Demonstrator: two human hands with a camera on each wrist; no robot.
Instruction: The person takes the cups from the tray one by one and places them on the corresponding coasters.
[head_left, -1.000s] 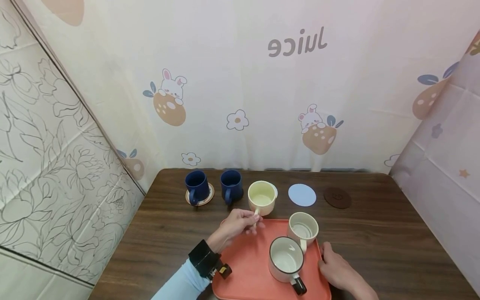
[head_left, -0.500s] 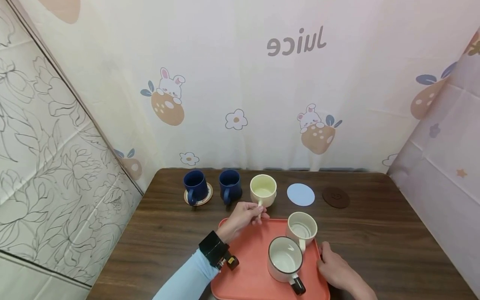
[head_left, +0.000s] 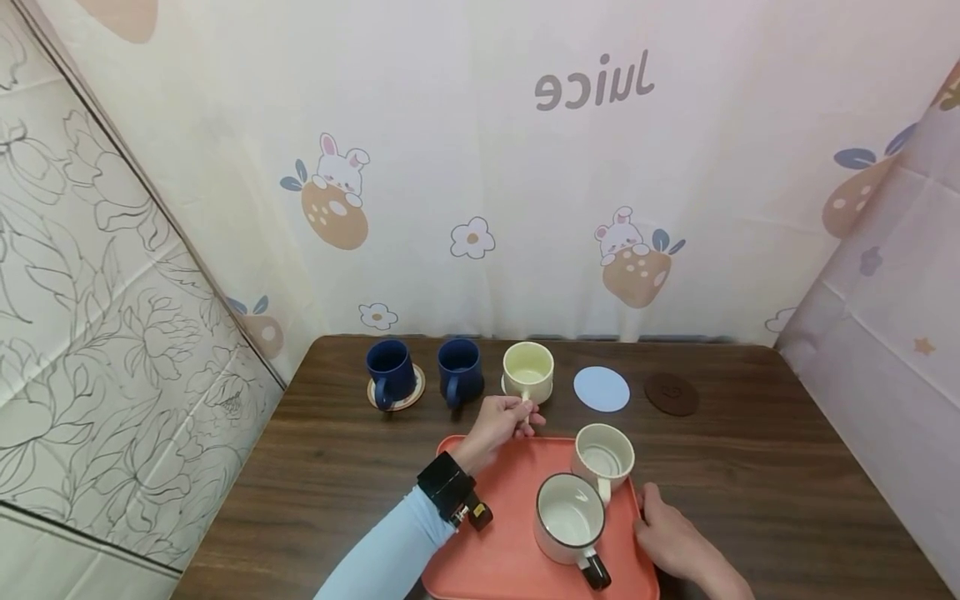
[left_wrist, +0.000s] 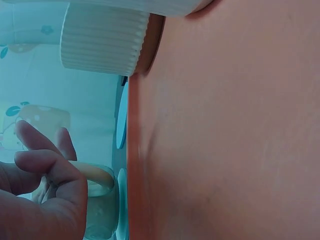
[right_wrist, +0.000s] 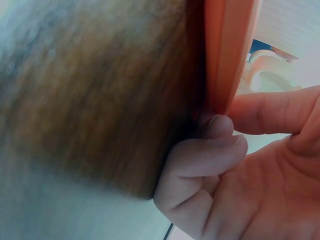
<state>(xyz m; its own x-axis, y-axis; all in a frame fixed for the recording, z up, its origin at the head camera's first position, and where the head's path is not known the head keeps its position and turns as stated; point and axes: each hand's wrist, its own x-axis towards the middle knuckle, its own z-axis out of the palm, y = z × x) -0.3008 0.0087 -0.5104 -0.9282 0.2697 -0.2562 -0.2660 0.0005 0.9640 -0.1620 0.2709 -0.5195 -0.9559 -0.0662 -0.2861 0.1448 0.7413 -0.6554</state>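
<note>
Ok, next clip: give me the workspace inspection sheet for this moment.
Surface: dark wooden table.
Job's things: yellow mug on a coaster; two cream mugs on the orange tray.
Clutter: two blue mugs; light blue coaster; brown coaster.
Grippers: left hand pinches the yellow mug's handle; right hand grips the tray's edge.
Cables: nothing seen.
Surroundings: printed cloth backdrop with rabbits.

Left arm: light blue long sleeve (head_left: 390, 557) to the wrist, black band (head_left: 446, 486) strapped over the cuff, small black camera unit with an orange spot (head_left: 477, 517) hanging from the band's underside. Left hand (head_left: 501, 421) bare, no rings or glove. Right hand (head_left: 675, 542) bare, fingers (right_wrist: 210, 156) with short plain nails; wrist out of frame.
</note>
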